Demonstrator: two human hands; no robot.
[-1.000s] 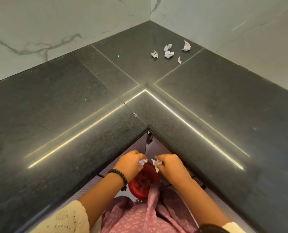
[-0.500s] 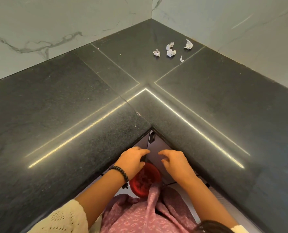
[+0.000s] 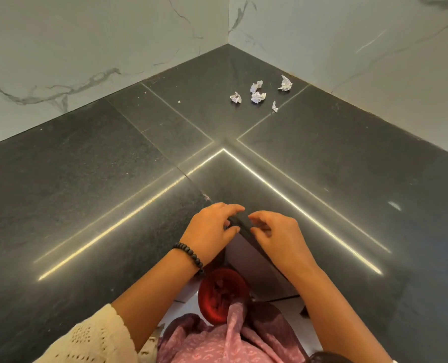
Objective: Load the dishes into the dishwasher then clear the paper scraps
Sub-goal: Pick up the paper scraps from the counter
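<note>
Paper scraps [image 3: 259,94], five crumpled white pieces, lie on the black countertop [image 3: 86,179] close to its back corner, well apart from both hands. The left hand [image 3: 209,231] and right hand [image 3: 275,234] hover over the countertop's inner front corner, fingers loosely curled, holding nothing. Below that corner stands a red bin [image 3: 221,294] containing scraps.

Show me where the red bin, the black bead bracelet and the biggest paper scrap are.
red bin [image 3: 212,289]: head view, on its left rim.
black bead bracelet [image 3: 190,254]: head view, on the beads across the left wrist.
biggest paper scrap [image 3: 285,83]: head view, on its crumpled middle.
</note>
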